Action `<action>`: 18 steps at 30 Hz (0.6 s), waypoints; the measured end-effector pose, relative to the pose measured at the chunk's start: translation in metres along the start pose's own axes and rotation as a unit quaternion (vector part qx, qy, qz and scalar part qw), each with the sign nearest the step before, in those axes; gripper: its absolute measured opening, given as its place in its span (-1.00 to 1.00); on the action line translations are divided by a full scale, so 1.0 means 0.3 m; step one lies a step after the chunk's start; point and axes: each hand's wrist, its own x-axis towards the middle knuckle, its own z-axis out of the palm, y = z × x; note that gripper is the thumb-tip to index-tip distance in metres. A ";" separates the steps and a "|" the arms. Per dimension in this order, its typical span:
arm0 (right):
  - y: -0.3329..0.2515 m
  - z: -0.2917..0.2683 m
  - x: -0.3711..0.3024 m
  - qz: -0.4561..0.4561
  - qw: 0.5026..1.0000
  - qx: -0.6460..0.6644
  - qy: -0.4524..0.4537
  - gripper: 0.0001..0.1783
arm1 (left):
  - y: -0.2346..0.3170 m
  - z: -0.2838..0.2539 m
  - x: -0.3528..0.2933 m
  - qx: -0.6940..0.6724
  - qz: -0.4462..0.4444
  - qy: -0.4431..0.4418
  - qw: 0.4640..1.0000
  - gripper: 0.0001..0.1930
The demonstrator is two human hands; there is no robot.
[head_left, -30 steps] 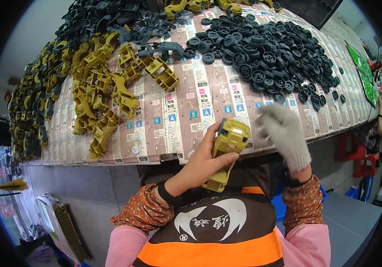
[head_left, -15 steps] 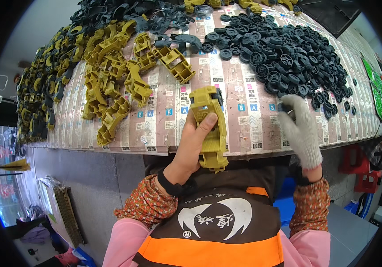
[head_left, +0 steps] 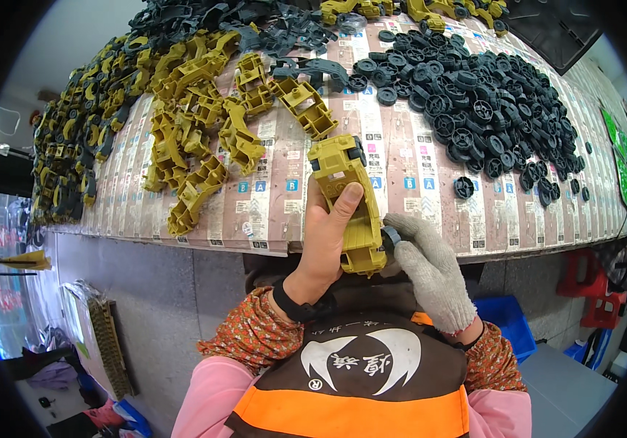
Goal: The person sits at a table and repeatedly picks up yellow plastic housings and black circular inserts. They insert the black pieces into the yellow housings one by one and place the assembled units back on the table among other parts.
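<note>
My bare left hand [head_left: 325, 237] is wrapped round a yellow plastic toy car body [head_left: 353, 230], its thumb pressed on the face turned up to me. Dark wheels [head_left: 358, 155] show at the far end of the body. In my right hand [head_left: 434, 274], which wears a light knitted glove, a dark toy wheel [head_left: 391, 235] is pinched between thumb and fingers. That wheel is against or very close to the right side of the body's near end; whether it touches, I cannot tell. The gloved hand hides part of that end.
A heap of dark wheels [head_left: 466, 109] covers the table's right, with one stray wheel [head_left: 463, 187] in front. Yellow car bodies [head_left: 200, 109] lie left of centre, dark plastic parts [head_left: 291, 36] behind them, and assembled toy cars [head_left: 72, 146] far left. A blue bin [head_left: 506, 328] stands below the table.
My right hand has come from the wheel heap down and left to the car body, a wheel in its fingers. One wheel now lies apart in front of the heap.
</note>
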 end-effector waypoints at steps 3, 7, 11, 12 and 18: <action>-0.013 -0.003 0.002 0.039 0.999 -0.002 0.009 -0.56 | -0.002 -0.002 -0.003 -0.008 0.011 -0.002 1.000 -0.57; 0.014 -0.005 0.013 0.046 0.998 0.037 0.023 -0.55 | -0.004 -0.012 -0.002 -0.013 0.013 -0.009 1.000 -0.56; 0.028 0.013 0.008 -0.011 0.999 -0.022 0.040 -0.56 | -0.016 -0.011 -0.010 -0.015 0.009 -0.013 1.000 -0.51; 0.033 0.020 0.008 -0.031 0.998 -0.033 0.045 -0.56 | -0.022 -0.013 -0.010 0.003 0.021 -0.011 1.000 -0.49; 0.062 0.037 -0.012 -0.184 0.947 -0.252 0.072 -0.53 | -0.041 -0.002 -0.019 0.053 0.105 0.003 0.993 -0.33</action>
